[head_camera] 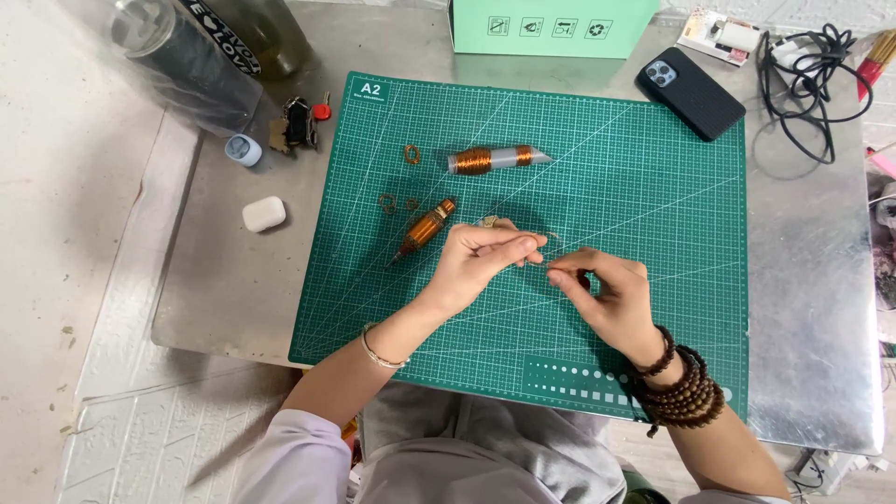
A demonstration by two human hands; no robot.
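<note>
Both hands meet over the middle of the green cutting mat [653, 187], which lies on the metal worktop [812, 308]. The left hand [481, 261] has its fingers [523, 247] pinched narrow on a tiny piece of thin wire [544, 260]. The right hand [607, 299] pinches the same wire from the other side, fingertips nearly touching the left ones. What shape the wire has is too small to tell. Just beyond the left hand lies a copper-wound spool [427, 229], with a second, grey spool [495, 159] further up the mat.
</note>
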